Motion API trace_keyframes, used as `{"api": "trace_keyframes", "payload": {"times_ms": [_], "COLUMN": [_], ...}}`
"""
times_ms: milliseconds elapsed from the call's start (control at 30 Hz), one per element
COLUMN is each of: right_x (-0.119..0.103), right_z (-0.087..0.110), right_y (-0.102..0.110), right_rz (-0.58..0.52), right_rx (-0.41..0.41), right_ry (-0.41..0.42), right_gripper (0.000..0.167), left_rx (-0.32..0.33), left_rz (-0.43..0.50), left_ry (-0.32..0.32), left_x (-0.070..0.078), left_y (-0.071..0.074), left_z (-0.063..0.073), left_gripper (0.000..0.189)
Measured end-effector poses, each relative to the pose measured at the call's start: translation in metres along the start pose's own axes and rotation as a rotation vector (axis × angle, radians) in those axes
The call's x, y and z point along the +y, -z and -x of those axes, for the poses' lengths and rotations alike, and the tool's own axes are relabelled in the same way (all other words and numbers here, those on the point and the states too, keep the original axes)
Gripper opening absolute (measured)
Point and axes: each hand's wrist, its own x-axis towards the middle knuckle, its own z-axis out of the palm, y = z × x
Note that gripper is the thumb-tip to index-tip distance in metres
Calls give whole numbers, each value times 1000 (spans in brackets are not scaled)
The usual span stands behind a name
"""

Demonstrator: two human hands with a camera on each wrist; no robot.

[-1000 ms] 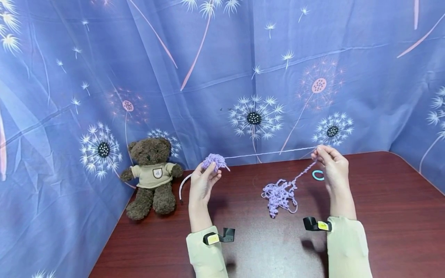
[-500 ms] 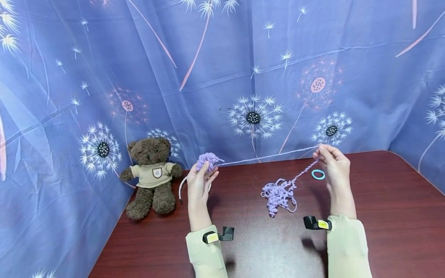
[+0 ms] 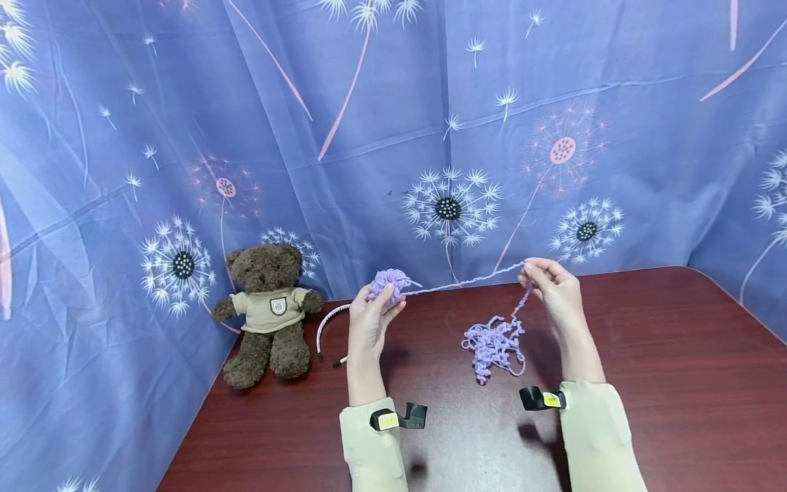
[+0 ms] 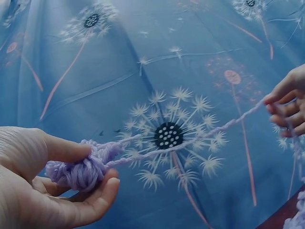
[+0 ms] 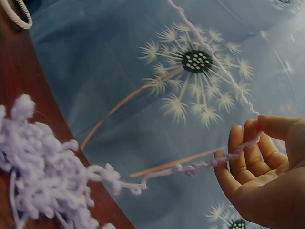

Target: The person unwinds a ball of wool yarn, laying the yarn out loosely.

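Observation:
My left hand (image 3: 369,324) holds a small wound bundle of purple yarn (image 4: 83,167) between thumb and fingers, above the table. From the bundle a strand of yarn (image 3: 461,282) runs across to my right hand (image 3: 558,294), which pinches it between thumb and fingertip. The strand sags slightly in the left wrist view. Below the right hand, the yarn hangs in a kinked length (image 5: 190,168) down to a loose, tangled purple pile (image 3: 492,345) on the table. A short loose end sticks out of the bundle.
On the dark red table (image 3: 467,437) a brown teddy bear (image 3: 267,314) in a beige shirt sits at the left. A white headband (image 3: 324,324) lies behind my left hand. A blue dandelion-print curtain (image 3: 381,137) hangs behind the table.
My right hand has moved left, bringing the hands closer, and the strand has slackened. The left hand went left, then back right with the bundle. The turquoise ring is now hidden behind the right hand.

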Motion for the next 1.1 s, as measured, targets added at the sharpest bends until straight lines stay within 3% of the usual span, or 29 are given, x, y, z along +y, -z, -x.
{"api": "trace_keyframes", "payload": {"times_ms": [400, 567, 733, 867, 1100], "right_x": [17, 28, 39, 45, 44], "right_z": [6, 16, 29, 35, 34], "right_y": [-36, -65, -92, -103, -102], "right_rz": [223, 392, 473, 452, 442], "right_rx": [-192, -296, -383, -384, -284], "right_ry": [7, 32, 55, 57, 93], "right_gripper": [9, 29, 29, 29, 24], "left_rx": [-84, -106, -128, -134, -177], "left_rz": [-12, -17, -20, -28, -38], "left_ry": [19, 27, 30, 25, 22], "left_x": [-5, -7, -9, -8, -8], "left_y": [-16, -17, -18, -18, -17], "left_z": [3, 3, 3, 4, 5], "left_gripper": [21, 22, 26, 31, 29]}}
